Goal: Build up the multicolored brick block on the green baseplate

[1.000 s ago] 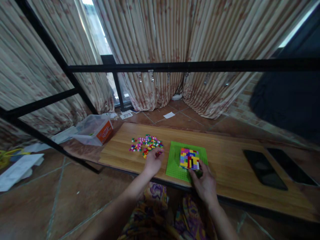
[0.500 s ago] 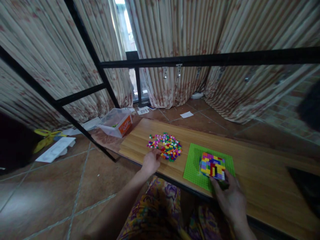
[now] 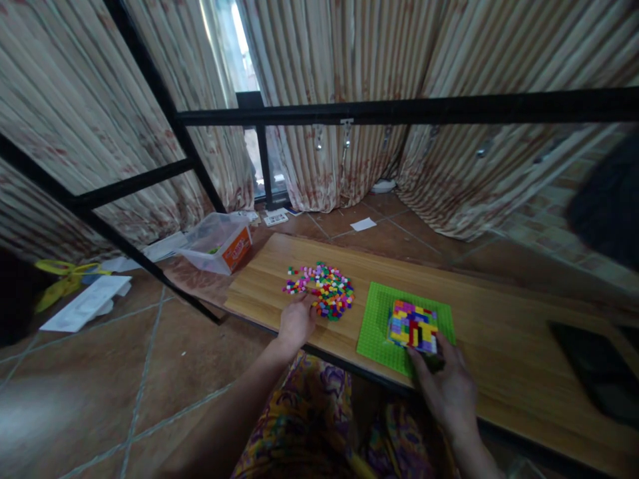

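Clear plastic bin (image 3: 204,258) | greenish bits (image 3: 215,250) inside | loose bricks (image 3: 333,291) on table (image 3: 259,286)

A low, squarish block (image 3: 414,324) of small bricks, patched in yellow, purple, red, blue and orange, sits face up over the green studded baseplate (image 3: 375,318), its near right corner between the thumb and fingers of the right hand (image 3: 450,386). The baseplate lies flat, mostly between the hands. Loose bricks (image 3: 333,289) of many colours spread in a heap at the left hand's (image 3: 297,322) fingertips, mostly beyond and right of it
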A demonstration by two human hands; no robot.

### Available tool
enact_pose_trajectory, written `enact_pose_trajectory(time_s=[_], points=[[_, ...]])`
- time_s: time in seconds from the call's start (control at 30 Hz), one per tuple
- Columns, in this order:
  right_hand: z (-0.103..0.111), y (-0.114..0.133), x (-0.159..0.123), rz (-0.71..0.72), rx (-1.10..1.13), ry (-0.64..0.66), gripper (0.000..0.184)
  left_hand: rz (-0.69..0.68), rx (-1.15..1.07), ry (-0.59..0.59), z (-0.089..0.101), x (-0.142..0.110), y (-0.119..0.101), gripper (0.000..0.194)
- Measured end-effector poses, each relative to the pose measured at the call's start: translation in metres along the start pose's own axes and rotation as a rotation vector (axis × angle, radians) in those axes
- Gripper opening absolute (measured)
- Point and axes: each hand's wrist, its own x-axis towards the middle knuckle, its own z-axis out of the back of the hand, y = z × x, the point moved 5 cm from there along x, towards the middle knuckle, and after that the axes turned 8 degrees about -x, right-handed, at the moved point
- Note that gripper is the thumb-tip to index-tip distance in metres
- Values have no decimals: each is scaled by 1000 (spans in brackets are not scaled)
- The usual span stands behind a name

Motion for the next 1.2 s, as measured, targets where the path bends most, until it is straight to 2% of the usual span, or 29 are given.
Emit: enact_pose_trajectory(time_s=[0.17, 0.3, 0.37, 0.47, 0.63, 0.77, 1.0, 1.2], points=[[0, 3, 0, 25, 35, -17, 72, -35, -112, -112, 5, 1, 4, 29], [0, 4, 1, 7, 44, -23, 70, -118, -341, -178, 8, 3, -12, 27], [0, 4, 1, 7, 49, -10, 70, -143, -492, -160, 1, 4, -27, 23], [-1, 4, 1, 20, 57, -4, 70, -158, -710, -83, -20, 7, -54, 18], [-1, 4, 1, 43, 71, -10, 70, -72, -905, 66, -54, 12, -86, 16], [0, 6, 1, 63, 64, -25, 67, -69, -870, 116, -63, 14, -100, 16], [-2, 4, 0, 66, 67, -17, 65, -214, -620, 55, -65, 14, -122, 19], [-4, 2, 0, 84, 68, -17, 66, -275, -542, 49, -71, 10, -135, 21]])
